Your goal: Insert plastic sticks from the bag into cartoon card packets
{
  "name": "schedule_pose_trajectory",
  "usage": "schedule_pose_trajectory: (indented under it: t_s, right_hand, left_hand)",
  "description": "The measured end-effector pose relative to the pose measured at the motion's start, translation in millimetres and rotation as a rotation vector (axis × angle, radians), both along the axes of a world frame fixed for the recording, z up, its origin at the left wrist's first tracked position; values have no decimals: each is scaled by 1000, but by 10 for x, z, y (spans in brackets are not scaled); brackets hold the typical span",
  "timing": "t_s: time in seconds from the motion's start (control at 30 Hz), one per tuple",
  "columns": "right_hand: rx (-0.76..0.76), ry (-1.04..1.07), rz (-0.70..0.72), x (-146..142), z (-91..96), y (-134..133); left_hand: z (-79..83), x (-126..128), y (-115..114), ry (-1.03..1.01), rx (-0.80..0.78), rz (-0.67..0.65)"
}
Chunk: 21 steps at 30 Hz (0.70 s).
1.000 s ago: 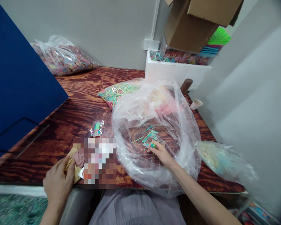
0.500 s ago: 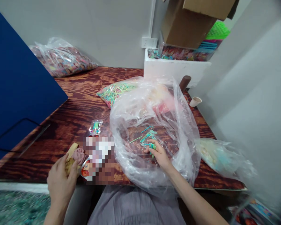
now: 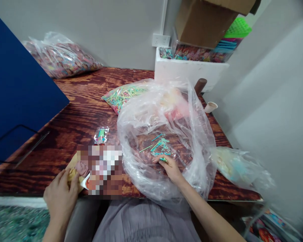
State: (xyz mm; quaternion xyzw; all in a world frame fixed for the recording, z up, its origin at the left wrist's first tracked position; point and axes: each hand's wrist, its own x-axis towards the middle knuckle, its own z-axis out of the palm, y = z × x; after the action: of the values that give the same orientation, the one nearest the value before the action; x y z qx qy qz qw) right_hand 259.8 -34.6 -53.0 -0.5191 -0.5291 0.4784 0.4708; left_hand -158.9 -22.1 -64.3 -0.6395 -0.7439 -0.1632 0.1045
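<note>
My right hand (image 3: 171, 168) is closed in a pinch on a small bunch of green and blue sticks (image 3: 163, 159), inside the open mouth of a large clear plastic bag (image 3: 131, 168). Beyond its fingertips lie several loose blue and green sticks (image 3: 155, 146) and small pale blue bits (image 3: 164, 143). At the table's front left, my left hand (image 3: 62, 190) rests with fingers apart over a soft yellow piece (image 3: 72, 175). A crumpled pink piece (image 3: 81, 168) adjoins it. Beside these is a printed picture, mostly blurred out. A small clear packet (image 3: 101, 134) with coloured sticks lies behind.
A bag of coloured sticks (image 3: 123, 95) lies behind the large bag. Another clear bag (image 3: 238, 168) sits at the right edge. A paper cup (image 3: 210, 107), white foam box (image 3: 189, 72) and cardboard box (image 3: 204, 27) stand farther back. A blue panel (image 3: 22, 90) rises at left.
My right fingers have closed further round the bunch, so less of it sticks out. Blue sticks now show beside the fingertips. My left hand has shifted slightly left, its fingers flatter over the yellow piece.
</note>
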Motion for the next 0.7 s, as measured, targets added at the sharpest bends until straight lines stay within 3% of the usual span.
schedule_pose_trajectory:
  t_s: [0.17, 0.7]
  right_hand:
    - [15, -28, 1, -9, -6, -8]
    - [40, -78, -1, -11, -71, -35]
  left_hand:
    - [-93, -2, 16, 9, 47, 31]
    - [-98, -22, 79, -34, 49, 110]
